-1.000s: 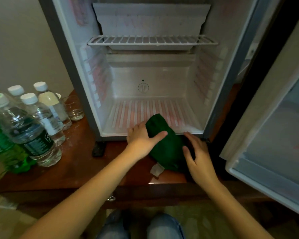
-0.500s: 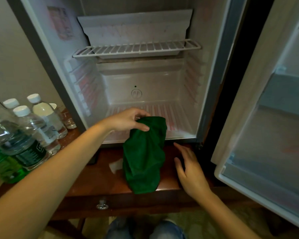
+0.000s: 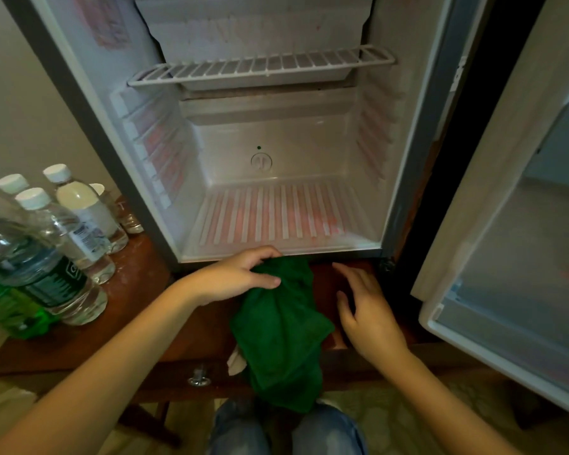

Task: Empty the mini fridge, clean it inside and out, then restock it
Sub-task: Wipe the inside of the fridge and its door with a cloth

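my left hand (image 3: 240, 277) is pinching the green cloth (image 3: 283, 330), the open mini fridge (image 3: 276, 133) just beyond my knuckles; my right hand (image 3: 365, 310) is hovering spread alongside. a slackening pinch is risking the cloth sliding floorward.

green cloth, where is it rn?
Head view, lower centre: the green cloth drapes over the front edge of the wooden table, just below the open mini fridge. The left hand grips its top end; the right hand is open beside it.
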Demonstrator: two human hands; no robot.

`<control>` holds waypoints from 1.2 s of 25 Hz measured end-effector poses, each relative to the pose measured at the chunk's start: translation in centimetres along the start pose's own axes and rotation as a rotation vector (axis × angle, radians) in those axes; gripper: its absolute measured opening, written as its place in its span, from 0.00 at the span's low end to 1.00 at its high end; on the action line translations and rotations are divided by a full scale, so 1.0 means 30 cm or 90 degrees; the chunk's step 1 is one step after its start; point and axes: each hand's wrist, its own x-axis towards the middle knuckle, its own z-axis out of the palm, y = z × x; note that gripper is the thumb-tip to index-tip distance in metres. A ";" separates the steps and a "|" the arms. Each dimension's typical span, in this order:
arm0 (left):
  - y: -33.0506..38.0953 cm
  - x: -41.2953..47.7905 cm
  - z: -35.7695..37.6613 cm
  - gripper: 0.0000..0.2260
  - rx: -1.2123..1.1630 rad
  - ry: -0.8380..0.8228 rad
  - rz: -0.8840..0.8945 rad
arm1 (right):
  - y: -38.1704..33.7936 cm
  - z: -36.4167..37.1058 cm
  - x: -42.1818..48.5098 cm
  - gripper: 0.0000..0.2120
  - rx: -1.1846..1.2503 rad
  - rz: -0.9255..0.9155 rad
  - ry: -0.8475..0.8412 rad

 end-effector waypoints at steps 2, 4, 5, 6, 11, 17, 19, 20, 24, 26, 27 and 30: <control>0.010 -0.013 0.012 0.12 -0.044 -0.072 -0.012 | -0.003 0.000 -0.001 0.23 -0.007 0.011 0.000; 0.021 -0.022 0.039 0.12 -0.031 -0.099 -0.001 | -0.004 0.000 -0.004 0.23 -0.017 0.021 -0.010; 0.024 -0.026 0.054 0.12 -0.001 -0.093 0.016 | -0.006 0.001 -0.003 0.23 -0.023 0.021 -0.012; 0.021 -0.027 0.072 0.12 0.038 -0.083 0.039 | -0.007 0.000 0.000 0.23 -0.030 0.021 -0.014; -0.014 -0.030 0.145 0.13 -0.041 -0.025 0.074 | 0.001 0.009 0.008 0.21 -0.044 0.029 -0.029; 0.041 0.022 0.266 0.13 -0.200 -0.110 0.071 | 0.007 -0.013 0.020 0.41 -0.074 0.030 -0.073; 0.058 -0.002 0.228 0.14 -0.207 -0.107 0.081 | -0.004 -0.015 0.011 0.32 -0.009 0.049 -0.024; 0.078 -0.012 0.177 0.17 -0.212 -0.082 0.081 | -0.008 -0.013 0.007 0.25 0.005 0.061 -0.012; 0.183 0.026 -0.118 0.23 -0.078 0.037 0.063 | -0.019 -0.016 0.007 0.22 0.032 0.074 0.006; 0.212 0.123 -0.176 0.20 0.197 0.081 0.059 | -0.020 -0.018 0.008 0.23 0.033 0.067 0.001; 0.202 0.178 -0.166 0.22 0.362 0.119 0.050 | -0.017 -0.016 0.007 0.23 0.029 0.064 -0.001; 0.131 0.269 -0.046 0.22 0.655 0.218 0.039 | -0.014 -0.011 0.010 0.23 -0.007 0.062 -0.021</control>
